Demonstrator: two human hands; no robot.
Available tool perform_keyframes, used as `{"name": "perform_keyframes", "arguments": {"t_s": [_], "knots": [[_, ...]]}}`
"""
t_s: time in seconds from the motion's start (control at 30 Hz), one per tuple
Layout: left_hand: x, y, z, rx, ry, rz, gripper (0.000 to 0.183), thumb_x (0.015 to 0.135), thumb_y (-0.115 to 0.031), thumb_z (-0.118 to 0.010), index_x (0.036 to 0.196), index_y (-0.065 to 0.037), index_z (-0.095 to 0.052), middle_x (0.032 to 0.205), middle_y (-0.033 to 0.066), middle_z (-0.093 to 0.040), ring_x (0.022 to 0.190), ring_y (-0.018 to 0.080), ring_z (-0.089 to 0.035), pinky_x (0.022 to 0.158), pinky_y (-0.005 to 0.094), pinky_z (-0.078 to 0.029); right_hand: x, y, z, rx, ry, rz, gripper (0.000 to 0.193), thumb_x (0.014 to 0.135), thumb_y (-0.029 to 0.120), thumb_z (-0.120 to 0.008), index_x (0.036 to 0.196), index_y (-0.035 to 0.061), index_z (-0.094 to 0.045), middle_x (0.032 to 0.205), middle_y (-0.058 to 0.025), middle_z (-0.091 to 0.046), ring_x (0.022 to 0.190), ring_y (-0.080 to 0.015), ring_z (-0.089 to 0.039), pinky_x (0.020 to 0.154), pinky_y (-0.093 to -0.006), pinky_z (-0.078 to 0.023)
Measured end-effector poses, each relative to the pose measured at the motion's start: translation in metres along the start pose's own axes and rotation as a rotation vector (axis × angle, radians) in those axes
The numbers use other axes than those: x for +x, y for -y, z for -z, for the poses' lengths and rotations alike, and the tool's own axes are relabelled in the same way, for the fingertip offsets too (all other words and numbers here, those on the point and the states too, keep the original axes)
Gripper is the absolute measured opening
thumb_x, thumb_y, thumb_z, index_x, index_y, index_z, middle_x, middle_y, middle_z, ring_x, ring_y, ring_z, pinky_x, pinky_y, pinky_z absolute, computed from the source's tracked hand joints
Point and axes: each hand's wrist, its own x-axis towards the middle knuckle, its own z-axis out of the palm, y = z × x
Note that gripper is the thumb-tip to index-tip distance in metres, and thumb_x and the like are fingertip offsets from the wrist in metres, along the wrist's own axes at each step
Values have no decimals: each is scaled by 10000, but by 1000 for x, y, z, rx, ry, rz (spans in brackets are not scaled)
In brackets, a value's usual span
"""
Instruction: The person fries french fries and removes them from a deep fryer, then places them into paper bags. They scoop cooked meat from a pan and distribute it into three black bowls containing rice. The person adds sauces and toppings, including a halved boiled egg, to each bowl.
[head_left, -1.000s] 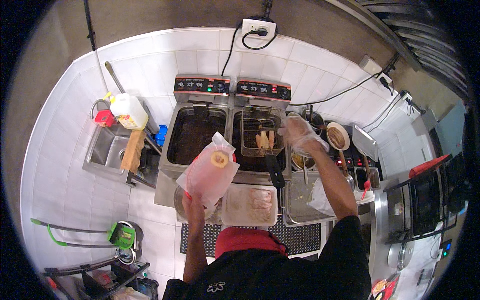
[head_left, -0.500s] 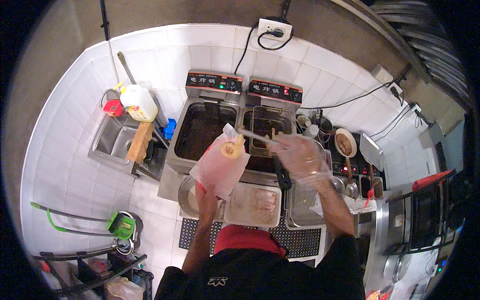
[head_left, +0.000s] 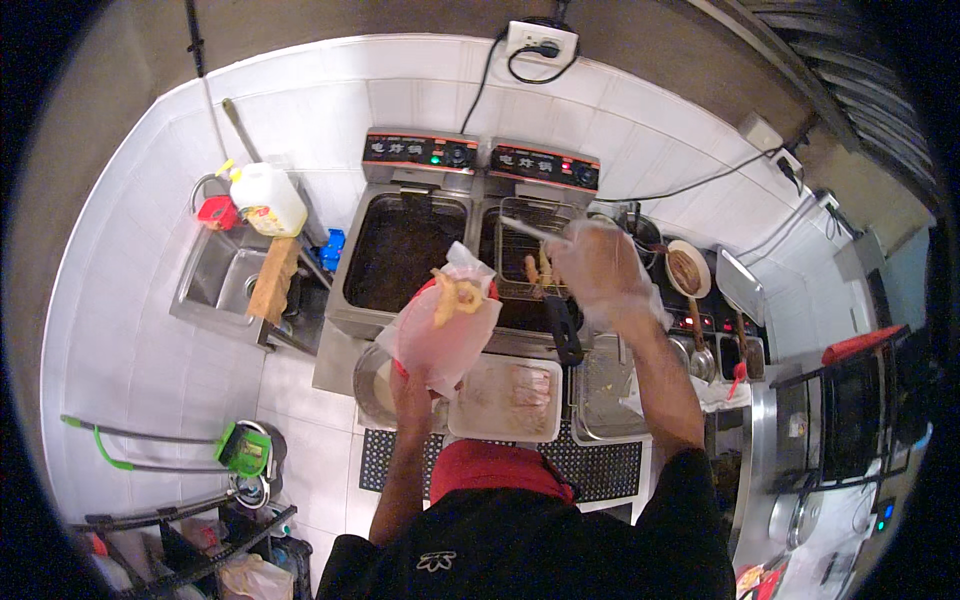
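Note:
My left hand [head_left: 412,392] grips a red basket [head_left: 401,366] from below. White paper [head_left: 438,345] lines it, and several golden fried rings [head_left: 457,297] lie near its far end. The basket is held over the front edge of the left fryer [head_left: 408,252]. In a clear plastic glove, my right hand [head_left: 603,275] is closed round metal tongs [head_left: 537,231]. Slightly blurred, the tongs reach left above the wire fry basket [head_left: 515,275], and I see no food at their tip. A few fried pieces [head_left: 532,270] remain in that wire basket, whose black handle [head_left: 564,335] points toward me.
Below my hands stand a white tray [head_left: 470,425] with pale raw strips, a metal bowl [head_left: 372,400] and a metal tray [head_left: 605,420]. Pans and a ladle [head_left: 701,360] crowd the right counter. A sink [head_left: 205,285] with a jug [head_left: 268,200] is on the left.
The tongs have moved away from the lined basket, right and up over the wire basket. More fried pieces show on the paper. The left hand has stayed nearly in place.

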Motion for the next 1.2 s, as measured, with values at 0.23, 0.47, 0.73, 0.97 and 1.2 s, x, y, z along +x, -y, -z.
{"name": "perform_keyframes", "arguments": {"t_s": [0.23,0.47,0.73,0.97,1.2], "knots": [[-1,-2,6,-121,-32,28,524,1012,-145,-536,1512,-76,-395,1385,177,-567,1093,364,-690,713,518,-684,32,-83,-49,-135,7,158,335,878,258,-716,907,-75,-696,911,-282,-704,901,-431,-725,815,-488,-571],[-1,-7,7,-85,-73,14,537,998,-105,-522,1519,-81,-392,1398,171,-562,1137,377,-671,718,549,-682,65,-108,-109,-200,106,206,284,877,211,-681,904,-69,-720,922,-307,-705,949,-413,-737,819,-482,-573],[-4,-4,9,-212,16,-3,511,1020,-130,-525,1511,-64,-403,1430,179,-551,1165,399,-660,713,575,-677,39,-107,-73,-172,-7,75,310,914,273,-654,870,-19,-745,938,-246,-724,923,-396,-720,809,-473,-567],[2,0,-1,-85,53,48,506,1054,-212,-541,1514,-61,-396,1439,182,-544,1162,386,-667,723,560,-682,-36,-46,15,260,-121,42,269,948,322,-642,927,88,-774,971,-135,-757,922,-327,-728,817,-419,-572],[1,-6,-20,-145,120,63,484,1026,-100,-464,1493,-16,-371,1371,213,-564,1120,367,-683,770,509,-689,-70,27,-31,463,20,142,315,933,335,-704,1060,57,-782,1022,-167,-773,905,-330,-750,837,-417,-582]]}}
